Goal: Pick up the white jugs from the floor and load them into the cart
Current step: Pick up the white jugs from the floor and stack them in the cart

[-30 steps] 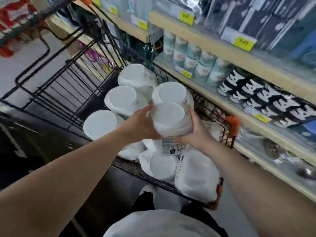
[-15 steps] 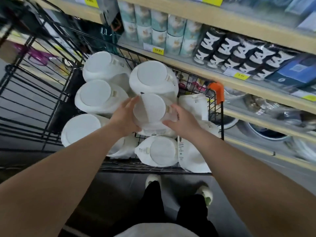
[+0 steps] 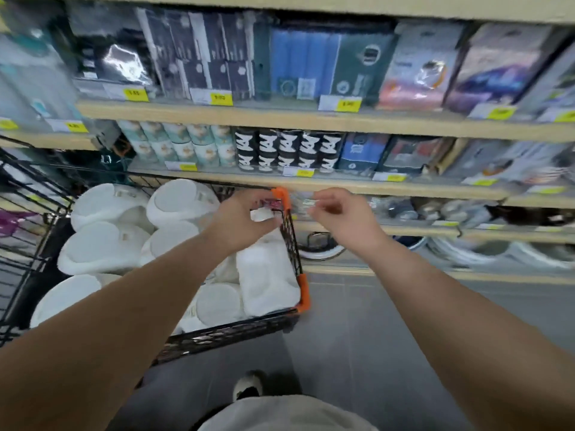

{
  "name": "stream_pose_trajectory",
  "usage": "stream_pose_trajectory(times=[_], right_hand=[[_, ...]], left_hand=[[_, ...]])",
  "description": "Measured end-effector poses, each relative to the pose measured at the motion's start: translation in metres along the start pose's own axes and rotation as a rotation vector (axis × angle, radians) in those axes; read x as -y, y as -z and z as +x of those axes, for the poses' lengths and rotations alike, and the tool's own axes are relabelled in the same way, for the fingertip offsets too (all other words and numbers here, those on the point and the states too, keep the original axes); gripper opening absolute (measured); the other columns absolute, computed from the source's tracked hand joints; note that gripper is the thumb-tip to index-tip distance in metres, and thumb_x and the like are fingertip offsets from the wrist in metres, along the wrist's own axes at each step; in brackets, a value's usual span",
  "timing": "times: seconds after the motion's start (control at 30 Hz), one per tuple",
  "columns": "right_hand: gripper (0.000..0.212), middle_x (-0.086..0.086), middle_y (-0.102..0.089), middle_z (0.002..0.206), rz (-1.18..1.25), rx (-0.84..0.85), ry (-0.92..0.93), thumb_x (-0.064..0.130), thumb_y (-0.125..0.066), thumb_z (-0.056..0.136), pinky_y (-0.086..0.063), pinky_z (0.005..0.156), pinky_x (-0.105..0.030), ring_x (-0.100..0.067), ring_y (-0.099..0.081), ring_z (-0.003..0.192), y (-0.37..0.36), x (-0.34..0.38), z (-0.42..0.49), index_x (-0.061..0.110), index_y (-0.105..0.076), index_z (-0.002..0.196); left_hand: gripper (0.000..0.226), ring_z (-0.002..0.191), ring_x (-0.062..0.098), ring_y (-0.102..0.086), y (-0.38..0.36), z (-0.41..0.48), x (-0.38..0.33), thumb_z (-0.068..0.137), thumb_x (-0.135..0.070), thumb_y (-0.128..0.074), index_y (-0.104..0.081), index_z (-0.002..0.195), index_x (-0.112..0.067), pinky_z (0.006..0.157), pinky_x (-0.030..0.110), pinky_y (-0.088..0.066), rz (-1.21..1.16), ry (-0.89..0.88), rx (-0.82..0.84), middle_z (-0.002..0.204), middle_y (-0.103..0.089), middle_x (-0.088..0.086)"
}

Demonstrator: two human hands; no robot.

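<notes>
Several white jugs [image 3: 266,276] lie packed on their sides in the black wire cart [image 3: 224,335] with orange corner guards, at the left and centre. My left hand [image 3: 241,220] hovers above the jugs by the cart's far right corner, its fingers loosely curled, and a small white piece shows at its fingertips. My right hand [image 3: 340,217] hangs in the air just right of the cart, over the shelf edge, loosely curled and holding nothing. Neither hand grips a jug.
A wooden shelf unit [image 3: 311,119] with boxed goods, cans and yellow price tags stands right behind the cart. Round pans sit on its lowest shelf [image 3: 466,253]. Grey floor [image 3: 357,337] lies to the cart's right, and my shoe [image 3: 248,387] is at the bottom.
Both hands have let go of the jug they were lowering into the cart and have lifted up and to the right. The view has swung up towards the shelves.
</notes>
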State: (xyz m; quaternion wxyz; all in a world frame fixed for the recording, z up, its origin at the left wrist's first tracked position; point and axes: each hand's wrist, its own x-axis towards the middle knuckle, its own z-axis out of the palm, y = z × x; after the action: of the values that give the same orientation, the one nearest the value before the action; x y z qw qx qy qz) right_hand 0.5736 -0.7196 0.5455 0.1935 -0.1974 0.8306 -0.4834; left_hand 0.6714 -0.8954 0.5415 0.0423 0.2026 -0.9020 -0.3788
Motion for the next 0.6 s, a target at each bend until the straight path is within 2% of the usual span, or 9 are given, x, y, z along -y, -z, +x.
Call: stream_pose_trajectory(times=[0.13,0.2,0.27,0.37,0.47,0.6], right_hand=[[0.023,-0.001,-0.07,0.101,0.035,-0.164,-0.047,0.024,-0.075,0.084,-0.05,0.09,-0.027,-0.014,-0.066,0.096,0.1,-0.04,-0.043,0.021,-0.066,0.104],[0.02,-0.003,-0.071,0.1,0.053,-0.253,-0.074,0.022,-0.076,0.083,-0.052,0.087,-0.03,-0.016,-0.067,0.094,0.151,-0.064,-0.067,0.02,-0.066,0.1],[0.02,-0.006,-0.072,0.103,0.048,-0.344,-0.114,0.022,-0.075,0.083,-0.051,0.088,-0.033,-0.017,-0.067,0.092,0.199,-0.089,-0.093,0.017,-0.067,0.101],[0.019,-0.007,-0.07,0.103,0.07,-0.463,-0.182,0.019,-0.073,0.086,-0.049,0.09,-0.032,-0.016,-0.065,0.091,0.26,-0.125,-0.134,0.018,-0.066,0.103],[0.029,-0.005,-0.07,0.106,0.079,-0.579,-0.268,0.024,-0.071,0.086,-0.05,0.09,-0.031,-0.015,-0.065,0.097,0.31,-0.161,-0.167,0.015,-0.066,0.113],[0.034,-0.001,-0.068,0.106,0.078,-0.714,-0.361,0.027,-0.069,0.088,-0.05,0.075,-0.024,-0.011,-0.063,0.088,0.375,-0.206,-0.191,0.017,-0.062,0.12]], left_hand=[[0.039,0.103,0.009,-0.062,-0.058,0.002,-0.087,0.081,-0.028,-0.076,-0.063,0.118,-0.027,0.095,0.024,-0.047,-0.129,-0.101,0.132,0.114,-0.066,-0.01],[0.036,0.099,0.006,-0.061,-0.093,0.002,-0.132,0.081,-0.029,-0.077,-0.062,0.114,-0.032,0.089,0.018,-0.049,-0.157,-0.156,0.184,0.107,-0.064,-0.014],[0.037,0.094,0.004,-0.061,-0.132,0.003,-0.174,0.081,-0.029,-0.077,-0.064,0.116,-0.029,0.082,0.011,-0.047,-0.175,-0.204,0.235,0.105,-0.064,-0.013],[0.036,0.089,0.006,-0.062,-0.195,0.005,-0.231,0.08,-0.025,-0.078,-0.065,0.114,-0.025,0.085,0.018,-0.049,-0.211,-0.277,0.318,0.107,-0.067,-0.007],[0.036,0.095,0.012,-0.064,-0.254,0.009,-0.284,0.08,-0.024,-0.079,-0.067,0.114,-0.023,0.089,0.026,-0.05,-0.198,-0.343,0.428,0.106,-0.068,-0.006],[0.029,0.099,0.013,-0.062,-0.329,0.031,-0.353,0.078,-0.027,-0.079,-0.063,0.098,-0.042,0.095,0.037,-0.051,-0.174,-0.472,0.531,0.101,-0.067,-0.015]])
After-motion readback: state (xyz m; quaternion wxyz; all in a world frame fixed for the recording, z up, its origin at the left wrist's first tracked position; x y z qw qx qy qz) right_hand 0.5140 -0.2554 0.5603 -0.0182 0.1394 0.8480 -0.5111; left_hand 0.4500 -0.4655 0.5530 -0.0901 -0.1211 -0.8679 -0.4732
